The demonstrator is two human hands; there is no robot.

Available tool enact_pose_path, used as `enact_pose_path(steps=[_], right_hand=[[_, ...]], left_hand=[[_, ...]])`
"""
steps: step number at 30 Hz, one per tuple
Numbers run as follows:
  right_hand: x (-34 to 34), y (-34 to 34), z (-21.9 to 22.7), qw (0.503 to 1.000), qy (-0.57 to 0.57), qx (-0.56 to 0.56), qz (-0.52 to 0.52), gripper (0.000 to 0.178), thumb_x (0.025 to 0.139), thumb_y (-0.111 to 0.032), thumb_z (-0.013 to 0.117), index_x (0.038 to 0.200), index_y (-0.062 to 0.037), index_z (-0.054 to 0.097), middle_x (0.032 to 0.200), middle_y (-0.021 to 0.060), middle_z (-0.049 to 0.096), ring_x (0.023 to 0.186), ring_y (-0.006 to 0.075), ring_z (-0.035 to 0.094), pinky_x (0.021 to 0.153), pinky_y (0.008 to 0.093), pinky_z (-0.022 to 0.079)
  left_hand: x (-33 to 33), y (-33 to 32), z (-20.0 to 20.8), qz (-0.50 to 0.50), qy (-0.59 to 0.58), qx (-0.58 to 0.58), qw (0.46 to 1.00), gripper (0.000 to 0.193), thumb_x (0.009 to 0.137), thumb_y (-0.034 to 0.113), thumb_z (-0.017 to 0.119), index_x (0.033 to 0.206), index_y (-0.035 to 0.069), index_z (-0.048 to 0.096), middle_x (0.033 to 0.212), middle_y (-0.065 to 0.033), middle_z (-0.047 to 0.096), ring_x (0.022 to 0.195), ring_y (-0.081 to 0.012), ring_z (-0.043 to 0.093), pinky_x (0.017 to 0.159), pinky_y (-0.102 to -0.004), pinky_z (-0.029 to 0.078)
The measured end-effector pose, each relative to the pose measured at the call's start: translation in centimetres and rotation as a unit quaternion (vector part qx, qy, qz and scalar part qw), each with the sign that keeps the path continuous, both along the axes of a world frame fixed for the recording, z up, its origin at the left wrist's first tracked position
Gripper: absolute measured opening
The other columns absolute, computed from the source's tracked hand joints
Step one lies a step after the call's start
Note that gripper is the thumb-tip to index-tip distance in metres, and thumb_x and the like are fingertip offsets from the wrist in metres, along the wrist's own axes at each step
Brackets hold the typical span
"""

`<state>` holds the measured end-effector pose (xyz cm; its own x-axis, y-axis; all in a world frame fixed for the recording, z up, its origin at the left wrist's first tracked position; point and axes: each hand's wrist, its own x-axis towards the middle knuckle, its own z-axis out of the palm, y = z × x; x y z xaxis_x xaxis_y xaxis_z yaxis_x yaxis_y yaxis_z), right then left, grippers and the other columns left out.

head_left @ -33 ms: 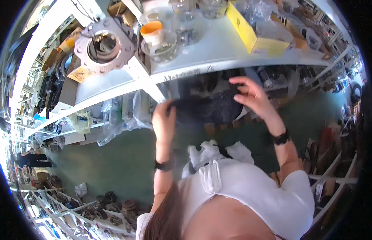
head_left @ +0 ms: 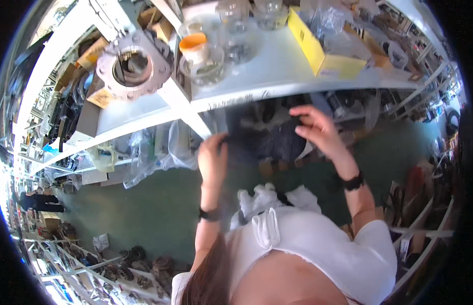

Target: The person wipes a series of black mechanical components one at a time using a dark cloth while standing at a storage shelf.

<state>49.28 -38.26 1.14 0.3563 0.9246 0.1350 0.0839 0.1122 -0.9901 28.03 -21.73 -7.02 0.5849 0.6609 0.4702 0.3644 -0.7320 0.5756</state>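
Note:
Between my two hands is a dark, limp, sheet-like thing (head_left: pixel 277 141), blurred, with a rough-looking surface; its kind I cannot make out. At its left end my left hand (head_left: pixel 213 158) has thumb and fingers closed on the edge. My right hand (head_left: pixel 320 131) is at its upper right corner, thumb and fingers curled toward each other around the edge. The fingertips there are dark and partly lost against the thing. Both hands are just below the front edge of a white shelf (head_left: pixel 236 100).
On the shelf stand clear round containers (head_left: pixel 208 71), an orange-and-white cup (head_left: pixel 194 47) and a yellow box (head_left: pixel 318 53) with plastic bags. A grey metal flange part (head_left: pixel 132 66) is at upper left. Plastic-wrapped goods (head_left: pixel 155 155) hang from the lower shelf. A person (head_left: pixel 42 201) is far left.
Both hands have shifted slightly, the left a little to the right and the right a little lower. The dark thing looks somewhat narrower between them.

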Motion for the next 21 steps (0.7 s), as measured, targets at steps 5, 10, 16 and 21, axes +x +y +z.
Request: enact_pose_path(steps=[5, 10, 16, 21], right_hand=[[0.3, -0.6, -0.6, 0.997, 0.014, 0.038, -0.069, 0.029, 0.084, -0.003, 0.053, 0.112, -0.0035, 0.051, 0.074, -0.0044, 0.051, 0.060, -0.0002, 0.034, 0.052, 0.0153, 0.027], [1.3, -1.7, -1.3, 0.992, 0.054, 0.083, -0.075, 0.029, 0.085, -0.002, 0.052, 0.114, 0.0000, 0.050, 0.098, 0.0029, 0.057, 0.079, 0.0034, 0.048, 0.069, 0.0171, 0.038], [2.0, -2.4, -1.7, 0.989, -0.033, 0.114, -0.085, 0.035, 0.088, -0.002, 0.045, 0.122, 0.0019, 0.044, 0.121, 0.0104, 0.049, 0.106, 0.0140, 0.047, 0.091, 0.0268, 0.036], [2.9, 0.2, -3.5, 0.968, -0.218, 0.093, -0.088, 0.046, 0.084, -0.003, 0.046, 0.129, -0.0027, 0.038, 0.112, 0.0115, 0.051, 0.099, 0.0187, 0.048, 0.091, 0.0281, 0.033]], left_hand=[[4.9, -5.0, 1.6, -0.110, -0.050, -0.220, 0.968, 0.032, 0.078, 0.013, 0.059, 0.110, 0.006, 0.055, 0.105, -0.0121, 0.057, 0.096, -0.0289, 0.055, 0.080, -0.0352, 0.045], [8.2, -8.0, 3.6, -0.202, -0.065, -0.155, 0.965, 0.041, 0.075, 0.014, 0.064, 0.112, 0.000, 0.052, 0.106, -0.0161, 0.057, 0.099, -0.0306, 0.055, 0.085, -0.0355, 0.042], [10.4, -8.6, 3.5, -0.295, -0.076, -0.109, 0.946, 0.026, 0.074, 0.015, 0.064, 0.095, 0.002, 0.058, 0.100, -0.0147, 0.059, 0.093, -0.0311, 0.056, 0.081, -0.0360, 0.043], [10.6, -9.5, 2.5, -0.210, -0.056, -0.185, 0.958, 0.023, 0.077, 0.012, 0.061, 0.099, 0.003, 0.058, 0.101, -0.0137, 0.059, 0.094, -0.0293, 0.055, 0.082, -0.0358, 0.042]])
